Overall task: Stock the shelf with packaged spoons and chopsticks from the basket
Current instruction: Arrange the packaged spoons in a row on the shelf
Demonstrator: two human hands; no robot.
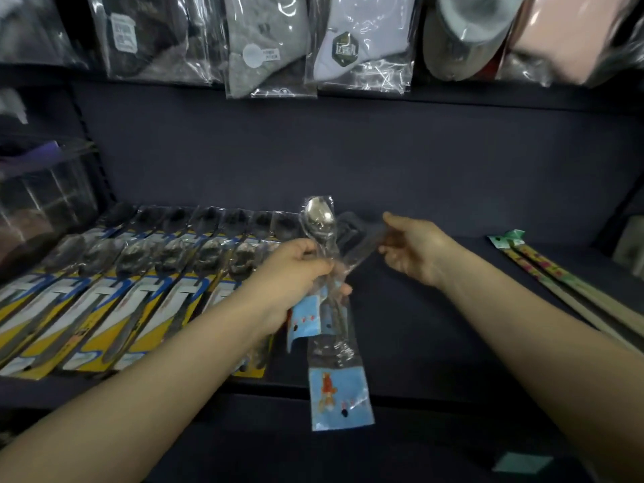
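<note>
A packaged spoon [320,223] stands almost upright at the centre of the frame, its bowl up and its blue card end hanging down past the shelf's front edge. The left hand [296,264] holds it, with the fingers closed around the clear wrapper at the spoon's neck. At least one more blue-carded packet [306,320] sits in the same grip, so the bundle is loose and slippery.

Just to the right, the right hand [414,249] has its fingers pinched on the top of a second spoon packet [355,235], which is blurred and slants down towards the left hand. Whether it is already free of the bundle cannot be told.

The main risk is the pull itself. If the wrappers cling, drawing one out could drag a neighbour loose and drop it off the shelf [418,308] edge. A thin pinch on slick plastic could also slip.

To the left, rows of spoons on yellow cards [132,308] lie overlapped, and the left forearm lies across their nearest packs; a careless set-down there could skew the row. A pack of chopsticks [557,284] lies well apart at the right. Bagged socks [265,47] hang along the top. The basket is not in view.
</note>
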